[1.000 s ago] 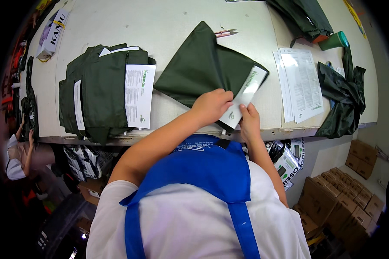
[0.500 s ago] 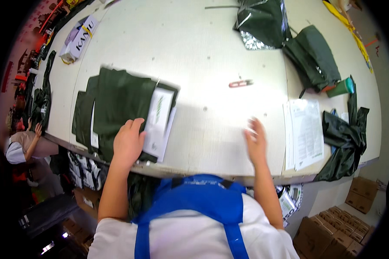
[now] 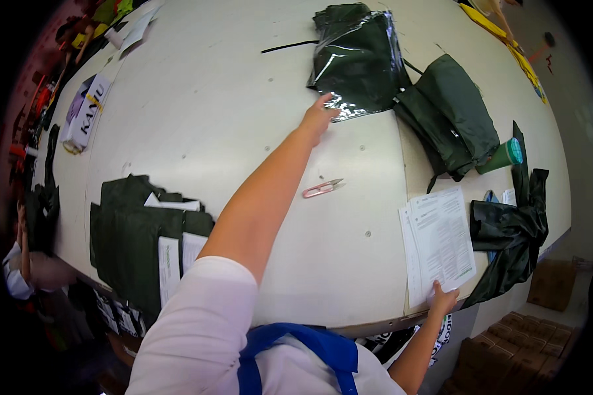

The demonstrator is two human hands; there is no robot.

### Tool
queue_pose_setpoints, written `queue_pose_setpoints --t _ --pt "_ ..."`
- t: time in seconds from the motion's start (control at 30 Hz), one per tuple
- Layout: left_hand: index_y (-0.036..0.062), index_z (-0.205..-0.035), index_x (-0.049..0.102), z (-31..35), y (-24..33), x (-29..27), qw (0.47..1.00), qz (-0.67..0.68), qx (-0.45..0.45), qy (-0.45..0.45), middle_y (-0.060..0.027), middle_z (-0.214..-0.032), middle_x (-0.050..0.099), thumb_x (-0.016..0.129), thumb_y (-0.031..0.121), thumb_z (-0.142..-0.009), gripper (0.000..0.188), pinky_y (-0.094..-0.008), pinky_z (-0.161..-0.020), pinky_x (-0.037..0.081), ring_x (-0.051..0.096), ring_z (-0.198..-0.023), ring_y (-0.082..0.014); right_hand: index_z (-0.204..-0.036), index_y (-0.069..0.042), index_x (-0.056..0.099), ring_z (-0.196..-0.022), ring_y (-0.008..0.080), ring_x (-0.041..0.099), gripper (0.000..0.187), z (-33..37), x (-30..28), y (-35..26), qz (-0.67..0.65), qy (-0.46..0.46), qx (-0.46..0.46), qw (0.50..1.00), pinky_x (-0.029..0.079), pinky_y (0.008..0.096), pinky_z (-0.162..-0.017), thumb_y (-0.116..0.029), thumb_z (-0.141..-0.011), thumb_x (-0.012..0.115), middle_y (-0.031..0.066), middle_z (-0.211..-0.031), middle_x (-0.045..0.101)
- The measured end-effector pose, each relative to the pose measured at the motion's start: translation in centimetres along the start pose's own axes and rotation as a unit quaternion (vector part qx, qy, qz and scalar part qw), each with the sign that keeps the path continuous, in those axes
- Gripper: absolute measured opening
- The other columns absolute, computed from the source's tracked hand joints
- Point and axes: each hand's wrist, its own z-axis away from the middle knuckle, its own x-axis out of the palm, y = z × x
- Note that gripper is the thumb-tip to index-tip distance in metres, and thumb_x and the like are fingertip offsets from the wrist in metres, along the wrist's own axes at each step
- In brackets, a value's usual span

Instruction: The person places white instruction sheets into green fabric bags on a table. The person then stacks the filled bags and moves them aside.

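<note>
My left hand [image 3: 317, 120] reaches far across the table, fingers apart at the near edge of a clear plastic bag [image 3: 356, 107]. Folded dark green fabric [image 3: 356, 62] is inside that bag. At the table's front edge on the right, my right hand [image 3: 445, 299] pinches the lower corner of a printed sheet [image 3: 441, 230], which overlaps other white papers [image 3: 410, 263]. Small thread snips [image 3: 321, 189] with pink handles lie between my arms. A stack of folded dark green fabric pieces [image 3: 128, 237] with white papers on it sits to the left, partly behind my left arm.
A dark green fabric bundle [image 3: 451, 122] and a green cylinder [image 3: 504, 157] are at the right, with a crumpled dark green garment [image 3: 510, 227] nearer. A white box [image 3: 84, 115] stands far left. Cardboard boxes [image 3: 507, 352] are below right. Another person [image 3: 23, 263] is at left.
My left hand has left the green stack and stretched forward to the plastic bag. My right hand has moved right and closed on the sheet's corner. The whole view has shifted.
</note>
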Motion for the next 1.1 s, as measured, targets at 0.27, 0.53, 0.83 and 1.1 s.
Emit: queue_pose_setpoints --t 0.27,0.53,0.83,1.1 --pt "0.0071 -0.089 0.063 -0.6 2.3 0.5 0.939 -0.105 0.266 0.193 -0.0095 -0.091 0.062 0.065 -0.002 -0.073 0.019 -0.0303 -0.070 0.047 0.059 -0.082 -0.0204 -0.110 0.006 0.055 -0.089 0.0159 0.056 0.027 0.5 0.7 1.5 -0.378 -0.006 -0.010 0.926 0.046 0.0299 -0.078 -0.012 -0.091 0.059 0.0102 -0.102 0.062" --pt "0.0121 -0.072 0.051 23.9 4.2 -5.9 0.490 -0.407 0.691 -0.341 -0.0025 -0.083 0.051 0.058 0.016 -0.072 0.008 -0.0324 -0.070 0.047 0.056 -0.091 -0.0205 -0.122 0.006 0.051 -0.099 0.0190 0.057 0.034 2.1 -4.2 -0.9 -0.473 -0.032 -0.035 0.880 0.045 0.0306 -0.086 -0.015 -0.095 0.054 0.0113 -0.115 0.060" --pt "0.0087 -0.085 0.068 31.7 -4.2 -17.1 0.483 -0.726 0.326 -0.364 -0.0037 -0.109 0.063 0.058 0.010 -0.075 0.015 -0.0465 -0.111 0.028 0.047 -0.122 -0.0246 -0.117 0.005 0.052 -0.097 0.0191 0.060 0.029 4.6 -9.1 -1.1 -0.560 -0.063 -0.081 0.822 0.048 0.0309 -0.084 -0.015 -0.096 0.052 0.0131 -0.113 0.061" --pt "0.0071 -0.102 0.059 34.0 -11.6 0.3 0.779 -0.445 0.399 -0.191 -0.0076 -0.111 0.058 0.058 0.010 -0.077 0.024 -0.0389 -0.088 0.047 0.054 -0.105 -0.0275 -0.115 0.004 0.056 -0.096 0.0127 0.059 0.026 8.2 -9.8 -2.6 -0.533 -0.140 -0.208 0.808 0.045 0.0250 -0.084 -0.013 -0.095 0.054 0.0090 -0.109 0.063"
